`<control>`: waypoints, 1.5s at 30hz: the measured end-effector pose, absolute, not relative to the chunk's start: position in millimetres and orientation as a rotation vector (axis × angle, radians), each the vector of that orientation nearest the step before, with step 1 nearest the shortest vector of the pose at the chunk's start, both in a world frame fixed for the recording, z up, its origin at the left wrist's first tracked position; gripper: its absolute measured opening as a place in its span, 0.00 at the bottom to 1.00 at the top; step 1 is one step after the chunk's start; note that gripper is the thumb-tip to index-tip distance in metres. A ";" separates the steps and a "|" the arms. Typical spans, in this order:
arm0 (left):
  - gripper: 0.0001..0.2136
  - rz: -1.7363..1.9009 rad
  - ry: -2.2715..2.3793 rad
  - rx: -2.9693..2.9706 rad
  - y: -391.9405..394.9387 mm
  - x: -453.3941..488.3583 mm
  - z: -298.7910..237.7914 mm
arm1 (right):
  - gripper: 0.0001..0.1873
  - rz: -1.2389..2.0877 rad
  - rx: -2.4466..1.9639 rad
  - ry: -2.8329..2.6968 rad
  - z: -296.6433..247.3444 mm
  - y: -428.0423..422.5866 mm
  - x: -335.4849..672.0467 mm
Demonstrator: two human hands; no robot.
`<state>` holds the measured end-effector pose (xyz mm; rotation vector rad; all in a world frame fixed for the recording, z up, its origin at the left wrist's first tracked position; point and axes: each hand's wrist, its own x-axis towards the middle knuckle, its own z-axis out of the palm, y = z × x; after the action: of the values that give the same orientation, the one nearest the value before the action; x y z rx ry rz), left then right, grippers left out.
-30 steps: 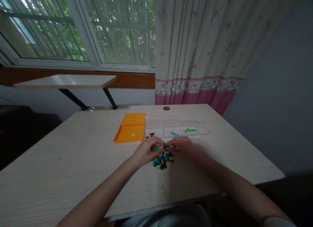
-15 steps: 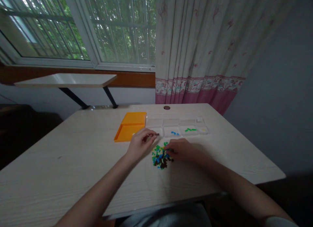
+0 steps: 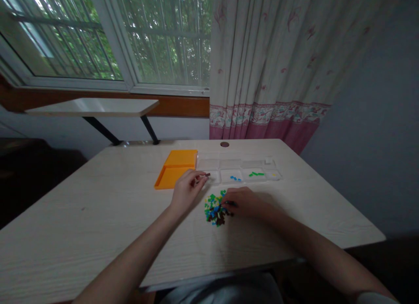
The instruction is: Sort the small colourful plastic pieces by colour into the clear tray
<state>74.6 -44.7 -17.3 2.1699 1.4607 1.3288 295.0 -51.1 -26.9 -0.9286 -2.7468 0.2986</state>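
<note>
I hold a small brown oblong piece [image 3: 207, 175] at the left end of the clear plastic compartment tray [image 3: 220, 176], pinched in my left hand's [image 3: 186, 191] fingertips, jutting out probably for control. My right hand [image 3: 242, 202] curls at the multicoloured heap of small pieces [image 3: 214, 211]; whether it pinches any, I can't tell.

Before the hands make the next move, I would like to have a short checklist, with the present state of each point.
1. Left hand holds a brown piece at its fingertips: ok.
2. Right hand is at the pile of small pieces: ok.
3. Right hand has a firm grip on one piece: cannot tell, the fingers hide it.
4. Blue pieces and green pieces lie in separate compartments of the clear tray: ok.
5. Tray compartment by the left hand is fully visible: not ok, the hand covers part.
6. Pile holds one colour only: not ok, colours are mixed.
</note>
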 end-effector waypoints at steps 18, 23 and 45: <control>0.07 0.930 1.106 2.271 -48.2 84.9 -22.0 | 0.08 0.170 -0.921 -2.330 -31.6 -50.7 294.3; 0.07 0.882 0.926 2.177 -55.3 94.8 -23.9 | 0.10 0.143 -0.878 -2.315 -35.0 -49.9 294.3; 0.11 0.904 0.956 1.796 -47.3 95.4 -36.9 | 0.10 0.094 -0.751 -2.382 -39.4 -47.8 295.7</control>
<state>95.4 -47.3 -36.9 1.7957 0.9556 0.9042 295.7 -47.8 -39.4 -0.7512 -2.3820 0.0935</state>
